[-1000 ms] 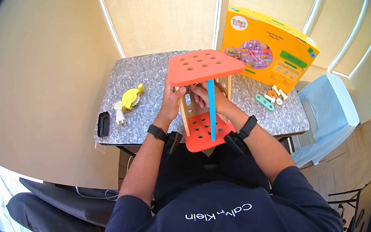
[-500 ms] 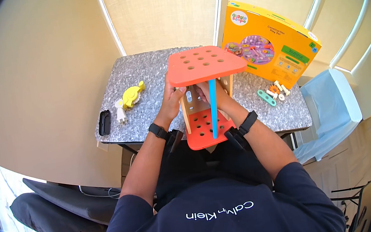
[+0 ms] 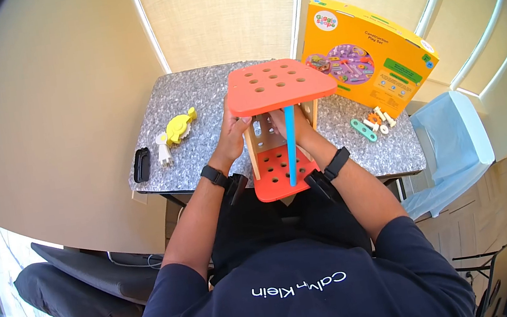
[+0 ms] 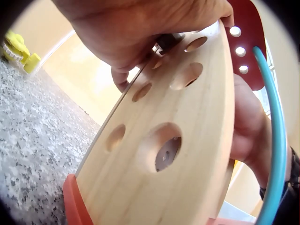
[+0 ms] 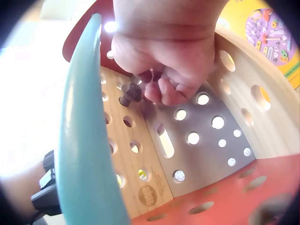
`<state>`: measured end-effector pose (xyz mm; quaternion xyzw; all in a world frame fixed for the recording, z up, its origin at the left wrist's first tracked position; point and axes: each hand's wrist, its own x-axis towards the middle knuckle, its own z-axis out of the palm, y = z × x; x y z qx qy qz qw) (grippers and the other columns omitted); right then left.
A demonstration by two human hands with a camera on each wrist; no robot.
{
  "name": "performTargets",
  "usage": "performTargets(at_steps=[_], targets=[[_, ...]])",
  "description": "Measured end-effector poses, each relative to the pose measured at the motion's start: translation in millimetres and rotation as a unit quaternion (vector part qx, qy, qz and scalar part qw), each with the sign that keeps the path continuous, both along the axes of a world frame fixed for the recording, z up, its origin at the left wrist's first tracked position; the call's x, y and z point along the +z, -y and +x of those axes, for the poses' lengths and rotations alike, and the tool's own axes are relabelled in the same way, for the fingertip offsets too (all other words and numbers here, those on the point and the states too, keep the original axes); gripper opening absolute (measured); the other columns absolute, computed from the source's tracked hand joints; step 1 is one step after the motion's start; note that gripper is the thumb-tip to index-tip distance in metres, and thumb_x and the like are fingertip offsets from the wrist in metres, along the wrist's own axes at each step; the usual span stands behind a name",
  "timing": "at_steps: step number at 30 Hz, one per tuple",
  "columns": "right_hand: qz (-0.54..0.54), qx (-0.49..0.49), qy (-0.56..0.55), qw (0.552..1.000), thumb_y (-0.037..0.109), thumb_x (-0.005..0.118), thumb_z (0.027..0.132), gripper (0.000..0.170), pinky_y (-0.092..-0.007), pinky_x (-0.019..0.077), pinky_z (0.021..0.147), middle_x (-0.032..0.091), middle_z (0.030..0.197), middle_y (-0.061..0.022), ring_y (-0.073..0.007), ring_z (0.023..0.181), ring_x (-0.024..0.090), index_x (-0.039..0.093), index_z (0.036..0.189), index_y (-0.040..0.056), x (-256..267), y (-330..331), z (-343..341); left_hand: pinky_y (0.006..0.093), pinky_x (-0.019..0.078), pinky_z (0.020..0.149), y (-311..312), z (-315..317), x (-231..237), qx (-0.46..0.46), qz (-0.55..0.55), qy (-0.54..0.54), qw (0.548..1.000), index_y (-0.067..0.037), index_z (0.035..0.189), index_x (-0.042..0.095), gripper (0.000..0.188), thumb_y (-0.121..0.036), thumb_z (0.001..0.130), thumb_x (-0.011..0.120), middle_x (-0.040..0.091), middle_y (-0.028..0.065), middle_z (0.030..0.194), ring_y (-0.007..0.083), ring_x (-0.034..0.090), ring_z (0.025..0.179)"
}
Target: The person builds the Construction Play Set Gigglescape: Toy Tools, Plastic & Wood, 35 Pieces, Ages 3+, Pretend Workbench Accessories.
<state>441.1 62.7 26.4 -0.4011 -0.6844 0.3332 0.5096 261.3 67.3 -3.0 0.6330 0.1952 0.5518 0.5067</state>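
One "Construction Play Set" box (image 3: 375,54) flanks the frame (image 3: 283,96).

Above the grip, the top panel (image 3: 271,97) is showing orange-red; beside it, the rod (image 3: 292,146) is gleaming blue. At the grip, the side panel (image 4: 201,131) is displaying pale woodgrain, and beyond, the tabletop (image 3: 202,91) is showing speckled grey.

On the speckled grey table (image 3: 189,90) I see a small black tray (image 3: 142,166) near the near-left corner, then a white piece (image 3: 164,153) and a yellow piece (image 3: 179,128) farther in. An orange box (image 3: 403,50) stands along the right edge; pale blue plastic (image 3: 455,140) hangs beyond.
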Motion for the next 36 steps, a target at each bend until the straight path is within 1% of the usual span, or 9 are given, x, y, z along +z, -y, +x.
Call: performTargets(at_steps=[2, 6, 8, 12, 18, 21, 24, 26, 36], targets=[[-0.116, 0.025, -0.017, 0.993, 0.032, 0.056, 0.105, 0.034, -0.0312, 0.0433, 0.049, 0.056, 0.062, -0.0028, -0.0118, 0.053, 0.055, 0.060, 0.088, 0.0032, 13, 10, 4, 0.0385, 0.0367, 0.112, -1, -2, -1, -0.006, -0.016, -0.017, 1.000, -0.009, 0.159, 0.022, 0.076, -0.039, 0.101, 0.060, 0.044, 0.0087, 0.146, 0.0181, 0.043, 0.134], [-0.062, 0.049, 0.022, 0.997, 0.034, 0.055, 0.105, 0.035, -0.0286, 0.0402, 0.044, 0.055, 0.062, -0.0019, -0.0106, 0.048, 0.052, 0.060, 0.087, 0.0039, 6, 7, 0, 0.0392, 0.0349, 0.114, -5, -3, -6, -0.006, 0.000, -0.021, 1.000, -0.008, 0.159, 0.022, 0.076, -0.039, 0.101, 0.059, 0.045, 0.0088, 0.145, 0.0192, 0.042, 0.136], [-0.115, 0.059, 0.024, 0.991, 0.019, 0.052, 0.107, 0.026, -0.0258, 0.0407, 0.045, 0.056, 0.062, -0.0021, -0.0101, 0.048, 0.053, 0.060, 0.087, 0.0033, 12, 7, 2, 0.0401, 0.0334, 0.115, -4, -3, -4, -0.026, -0.022, -0.010, 0.999, -0.008, 0.159, 0.021, 0.077, -0.039, 0.100, 0.059, 0.044, 0.0096, 0.147, 0.0202, 0.041, 0.137], [-0.138, 0.053, 0.006, 0.989, 0.018, 0.051, 0.107, 0.026, -0.0256, 0.0420, 0.045, 0.056, 0.062, -0.0022, -0.0106, 0.049, 0.055, 0.059, 0.086, 0.0037, 16, 9, -1, 0.0411, 0.0322, 0.116, 2, -3, 5, -0.083, -0.052, 0.000, 0.995, -0.007, 0.159, 0.021, 0.078, -0.039, 0.100, 0.059, 0.043, 0.0107, 0.148, 0.0211, 0.040, 0.138], [-0.139, 0.036, -0.073, 0.987, 0.026, 0.055, 0.106, 0.028, -0.0249, 0.0427, 0.044, 0.057, 0.063, -0.0028, -0.0100, 0.049, 0.056, 0.061, 0.091, 0.0044, 9, 10, 2, 0.0420, 0.0328, 0.116, -8, -4, -11, -0.014, -0.003, -0.021, 1.000, -0.006, 0.160, 0.020, 0.082, -0.042, 0.099, 0.060, 0.041, 0.0119, 0.149, 0.0219, 0.042, 0.137], [-0.073, 0.042, 0.024, 0.996, 0.035, 0.052, 0.107, 0.038, -0.0281, 0.0448, 0.045, 0.056, 0.062, -0.0023, -0.0119, 0.049, 0.058, 0.059, 0.092, 0.0015, 18, 15, -3, 0.0420, 0.0309, 0.118, -10, -4, -12, -0.063, -0.026, 0.009, 0.998, -0.006, 0.160, 0.020, 0.084, -0.044, 0.098, 0.062, 0.040, 0.0121, 0.151, 0.0226, 0.039, 0.140], [-0.102, 0.052, 0.032, 0.993, 0.037, 0.055, 0.105, 0.038, -0.0273, 0.0449, 0.045, 0.056, 0.062, -0.0023, -0.0117, 0.049, 0.058, 0.060, 0.091, 0.0017, 25, 17, -1, 0.0421, 0.0299, 0.118, -11, -3, -12, -0.037, -0.019, -0.005, 0.999, -0.006, 0.160, 0.021, 0.083, -0.044, 0.098, 0.062, 0.040, 0.0119, 0.151, 0.0229, 0.038, 0.141], [-0.192, 0.040, -0.017, 0.980, 0.029, 0.055, 0.105, 0.029, -0.0236, 0.0417, 0.044, 0.058, 0.063, -0.0018, -0.0093, 0.051, 0.057, 0.063, 0.092, 0.0046, 30, 20, -2, 0.0422, 0.0303, 0.118, -9, -4, -10, -0.032, -0.022, -0.015, 0.999, -0.006, 0.160, 0.021, 0.082, -0.043, 0.098, 0.061, 0.040, 0.0117, 0.151, 0.0227, 0.038, 0.141], [-0.089, 0.063, 0.002, 0.994, 0.024, 0.059, 0.102, 0.023, -0.0245, 0.0449, 0.045, 0.060, 0.069, -0.0036, -0.0095, 0.050, 0.058, 0.062, 0.096, 0.0018, 21, 16, -7, 0.0417, 0.0329, 0.116, -7, -3, -5, -0.031, -0.017, -0.003, 0.999, -0.006, 0.157, 0.025, 0.078, -0.042, 0.098, 0.061, 0.045, 0.0109, 0.144, 0.0221, 0.043, 0.135]])
